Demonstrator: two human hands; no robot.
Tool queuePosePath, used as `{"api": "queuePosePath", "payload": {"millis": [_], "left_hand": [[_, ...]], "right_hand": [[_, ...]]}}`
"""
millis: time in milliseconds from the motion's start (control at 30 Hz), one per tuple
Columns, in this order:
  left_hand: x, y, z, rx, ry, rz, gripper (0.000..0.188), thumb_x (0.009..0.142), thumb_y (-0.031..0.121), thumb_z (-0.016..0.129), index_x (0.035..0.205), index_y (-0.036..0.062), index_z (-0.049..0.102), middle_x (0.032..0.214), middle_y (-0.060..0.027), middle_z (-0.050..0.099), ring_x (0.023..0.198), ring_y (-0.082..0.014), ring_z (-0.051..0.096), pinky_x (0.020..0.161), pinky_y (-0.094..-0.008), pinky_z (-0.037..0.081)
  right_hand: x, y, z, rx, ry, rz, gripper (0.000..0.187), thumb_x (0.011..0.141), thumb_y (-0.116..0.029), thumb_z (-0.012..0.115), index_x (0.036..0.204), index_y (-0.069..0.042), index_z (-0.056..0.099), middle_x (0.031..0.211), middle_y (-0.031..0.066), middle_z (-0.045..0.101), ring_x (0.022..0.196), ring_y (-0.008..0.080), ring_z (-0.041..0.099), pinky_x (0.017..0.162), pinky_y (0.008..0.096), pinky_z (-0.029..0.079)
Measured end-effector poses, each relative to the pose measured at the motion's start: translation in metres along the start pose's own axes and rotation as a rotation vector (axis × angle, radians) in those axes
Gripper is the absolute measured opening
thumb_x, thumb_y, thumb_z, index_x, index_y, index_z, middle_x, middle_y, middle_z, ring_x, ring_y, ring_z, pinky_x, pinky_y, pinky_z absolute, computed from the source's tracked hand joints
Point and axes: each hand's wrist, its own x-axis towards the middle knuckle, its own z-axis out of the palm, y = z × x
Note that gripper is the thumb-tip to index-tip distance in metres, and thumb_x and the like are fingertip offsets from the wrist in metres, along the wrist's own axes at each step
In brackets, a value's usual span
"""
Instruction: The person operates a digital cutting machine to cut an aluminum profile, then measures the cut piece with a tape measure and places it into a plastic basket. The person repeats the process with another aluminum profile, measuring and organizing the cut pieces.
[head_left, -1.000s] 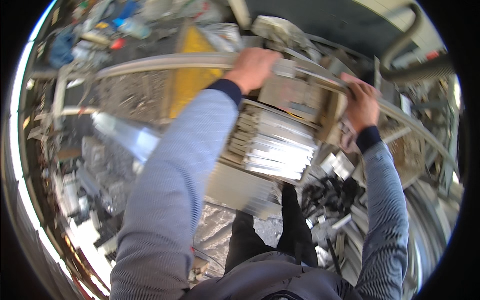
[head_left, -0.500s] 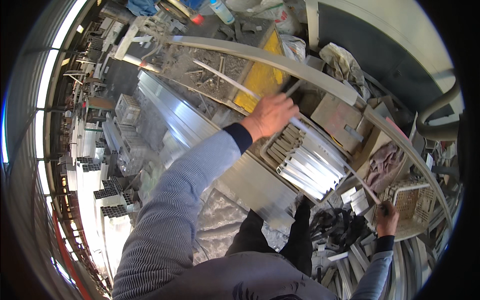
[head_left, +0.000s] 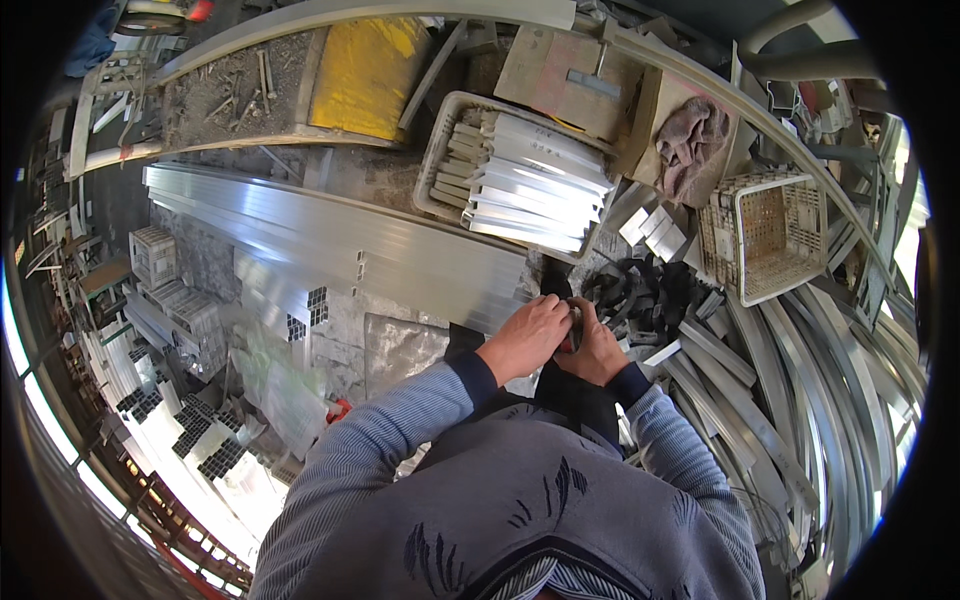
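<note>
Both of my hands meet in front of my waist, around a small dark tape measure (head_left: 573, 330) with a bit of red showing. My left hand (head_left: 527, 337) has its fingers curled over one side of it. The other side is gripped by my right hand (head_left: 597, 352), thumb up. Most of the tape measure is hidden by the fingers, and no blade shows. Just beyond the hands lies a stack of long silver aluminium profiles (head_left: 330, 235). Past its right end stands a plastic crate (head_left: 432, 150) filled with short cut profiles (head_left: 540, 180).
An empty beige basket (head_left: 745, 245) stands at right, near black scraps (head_left: 650, 300) and curved metal strips (head_left: 800, 390). A cardboard box (head_left: 560, 75) and a dusty cloth (head_left: 692, 140) lie beyond the crate. A yellow plate (head_left: 365, 75) sits at the far left, on a debris-covered bench.
The long thin blade stretched between my hands is no longer seen. My left hand has come back toward my body, and my right hand has moved left to meet it. The view has shifted.
</note>
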Motion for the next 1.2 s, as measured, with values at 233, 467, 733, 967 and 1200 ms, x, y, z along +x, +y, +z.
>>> {"api": "queuePosePath", "payload": {"millis": [233, 467, 733, 967, 1200], "left_hand": [[-0.040, 0.005, 0.002, -0.405, 0.294, -0.177, 0.057, 0.076, 0.007, 0.066, 0.130, -0.0005, 0.051, 0.137, -0.0195, 0.048, 0.133, -0.0378, 0.042, 0.113, -0.0444, 0.035], [-0.036, -0.024, 0.020, -2.219, 0.304, -0.776, 0.044, 0.101, 0.036, 0.055, 0.136, 0.0094, 0.052, 0.129, -0.0091, 0.056, 0.119, -0.0204, 0.054, 0.100, -0.0354, 0.047], [0.005, -0.093, -0.067, -1.546, 0.478, -0.716, 0.032, 0.099, 0.037, 0.057, 0.098, 0.0061, 0.064, 0.086, -0.0052, 0.066, 0.077, -0.0124, 0.064, 0.067, -0.0264, 0.051], [0.113, -0.156, -0.254, 0.224, 0.870, -0.116, 0.015, 0.086, 0.023, 0.069, 0.082, 0.0088, 0.067, 0.087, -0.0093, 0.061, 0.085, -0.0327, 0.059, 0.076, -0.0438, 0.047], [0.215, -0.185, -0.308, 0.479, 0.502, -0.098, 0.028, 0.085, 0.035, 0.072, 0.108, 0.0192, 0.072, 0.097, -0.0061, 0.066, 0.099, -0.0306, 0.060, 0.085, -0.0447, 0.050]], "right_hand": [[0.006, 0.003, 0.023, 0.157, -0.029, -0.041, 0.096, 0.070, -0.014, 0.078, 0.146, -0.003, 0.022, 0.095, 0.0221, 0.064, 0.087, 0.0377, 0.067, 0.079, 0.0417, 0.053], [0.034, -0.061, 0.038, 0.259, 0.170, -0.135, 0.090, 0.070, -0.012, 0.077, 0.146, -0.005, 0.030, 0.109, 0.0234, 0.061, 0.099, 0.0386, 0.062, 0.089, 0.0427, 0.050], [0.098, -0.083, -0.023, 0.036, 0.545, -0.407, 0.077, 0.071, -0.014, 0.077, 0.140, -0.006, 0.044, 0.125, 0.0204, 0.056, 0.117, 0.0390, 0.051, 0.103, 0.0463, 0.041], [0.206, -0.073, -0.122, 0.917, 0.502, -0.218, 0.063, 0.086, -0.017, 0.071, 0.138, 0.003, 0.041, 0.117, 0.0148, 0.060, 0.107, 0.0243, 0.062, 0.087, 0.0366, 0.054], [0.266, -0.093, -0.138, 1.594, 0.273, -0.268, 0.031, 0.092, -0.015, 0.068, 0.118, -0.005, 0.056, 0.101, 0.0083, 0.066, 0.074, 0.0179, 0.065, 0.059, 0.0303, 0.050]]}}
